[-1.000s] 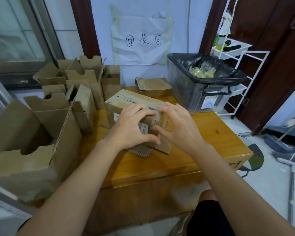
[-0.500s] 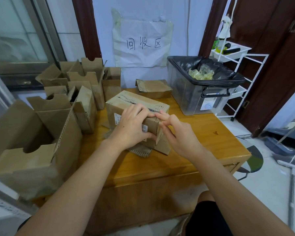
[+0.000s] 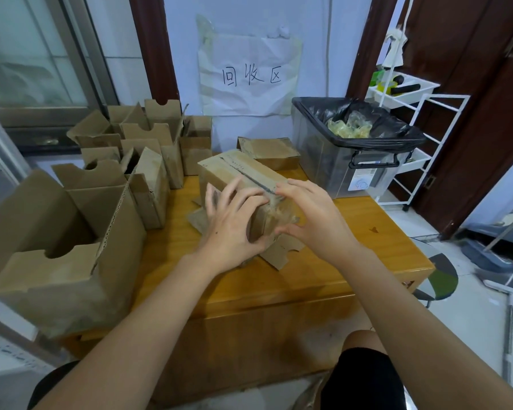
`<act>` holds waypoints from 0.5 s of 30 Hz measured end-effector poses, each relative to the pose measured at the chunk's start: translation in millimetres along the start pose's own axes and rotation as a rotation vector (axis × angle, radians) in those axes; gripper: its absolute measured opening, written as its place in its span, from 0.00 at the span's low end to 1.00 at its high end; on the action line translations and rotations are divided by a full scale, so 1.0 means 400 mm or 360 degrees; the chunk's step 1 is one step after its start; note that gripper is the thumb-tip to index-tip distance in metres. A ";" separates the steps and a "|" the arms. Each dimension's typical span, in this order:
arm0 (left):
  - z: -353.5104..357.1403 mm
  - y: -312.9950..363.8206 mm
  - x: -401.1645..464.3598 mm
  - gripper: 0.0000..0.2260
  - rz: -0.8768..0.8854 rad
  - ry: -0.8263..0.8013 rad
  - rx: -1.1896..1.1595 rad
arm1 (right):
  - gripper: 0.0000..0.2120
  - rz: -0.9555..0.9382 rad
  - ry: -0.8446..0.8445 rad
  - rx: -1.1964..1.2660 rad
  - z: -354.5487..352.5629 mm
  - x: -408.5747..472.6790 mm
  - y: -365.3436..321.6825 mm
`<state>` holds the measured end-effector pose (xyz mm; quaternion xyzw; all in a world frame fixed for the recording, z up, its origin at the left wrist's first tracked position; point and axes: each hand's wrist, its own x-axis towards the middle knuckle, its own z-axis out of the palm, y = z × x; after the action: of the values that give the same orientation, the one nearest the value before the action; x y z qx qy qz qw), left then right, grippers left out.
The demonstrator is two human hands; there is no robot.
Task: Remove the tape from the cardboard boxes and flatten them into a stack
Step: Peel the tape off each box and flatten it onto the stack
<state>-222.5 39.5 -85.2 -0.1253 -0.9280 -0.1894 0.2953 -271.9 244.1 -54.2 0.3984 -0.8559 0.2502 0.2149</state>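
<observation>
The taped cardboard box (image 3: 243, 184) sits near the middle of the wooden table (image 3: 353, 261), propped on some flattened cardboard pieces (image 3: 279, 253), with its taped seam (image 3: 255, 179) running along the top toward the person. The left hand (image 3: 234, 229) is clamped over the near end, fingers spread across the top and thumb curled under the front edge, so it grips the box. The right hand (image 3: 314, 220) comes in from the other side, fingers arched over the corner and thumb reaching in below; it looks to be picking at the clear tape (image 3: 282, 214) wrinkled over that end, though I cannot tell from here whether any tape is really caught between the fingertips. To my mind the thing to get right is a proper loose edge first: work a nail under the crinkled corner, then pull low and steady along the seam so the strip comes away whole and does not tear. The left hand should hold the box firmly down, or it will slide on the loose cardboard beneath. The lined bin (image 3: 359, 149) behind, already holding balled tape, is near enough for the scrap, and the opened boxes (image 3: 131, 161) at the left wait their turn.
</observation>
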 end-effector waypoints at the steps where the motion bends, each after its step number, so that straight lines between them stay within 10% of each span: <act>1: 0.004 -0.004 -0.005 0.29 -0.0026 -0.0003 -0.0058 | 0.35 -0.0013 -0.0028 -0.0036 0.001 0.008 0.004; 15: 0.030 -0.034 -0.003 0.42 -0.0203 -0.0122 -0.0269 | 0.18 -0.0278 0.0296 -0.0332 0.097 0.041 0.014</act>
<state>-232.3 32.1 -98.7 -0.0977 -0.9254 -0.2806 0.2354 -292.4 214.5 -76.7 0.4218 -0.8158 0.1762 0.3543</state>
